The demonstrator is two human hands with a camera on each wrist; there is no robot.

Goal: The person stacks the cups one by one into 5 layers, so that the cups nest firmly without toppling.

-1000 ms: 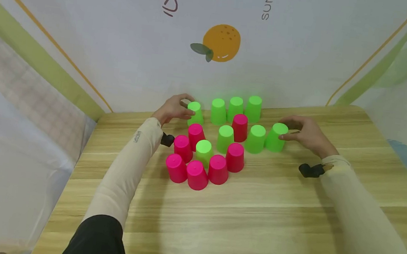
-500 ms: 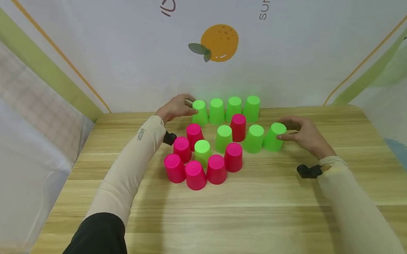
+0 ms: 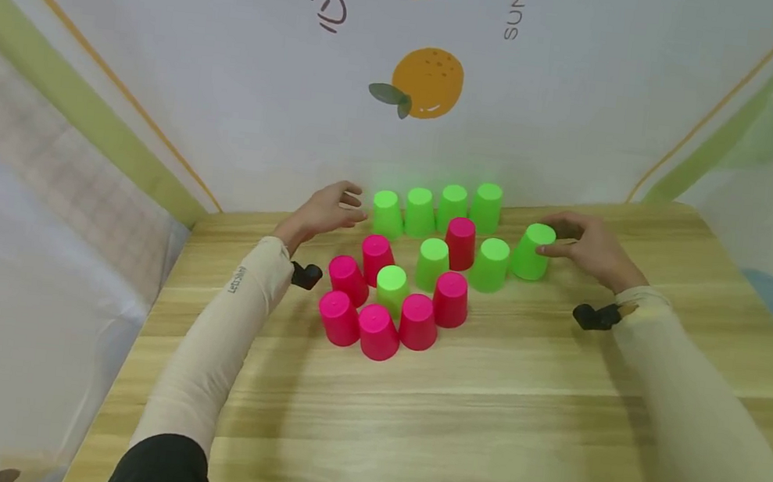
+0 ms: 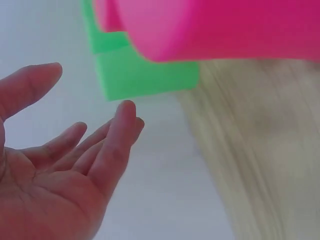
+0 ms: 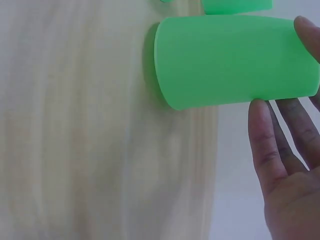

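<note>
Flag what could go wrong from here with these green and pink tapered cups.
The right hand pinches a green tapered cup near its closed top, so it might swing and nudge the neighbouring green cup to its left.
The open left hand hovers beside the leftmost green cup of the back row; a careless move could tip it.
The black wrist camera near the left sleeve looks close to a pink tapered cup and could catch it.

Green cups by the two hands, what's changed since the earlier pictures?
The left-end green cup moved right toward the next green cup, and the left hand let go. The right hand still holds the right-end green cup, now farther back or raised. The front three pink cups stayed put.
</note>
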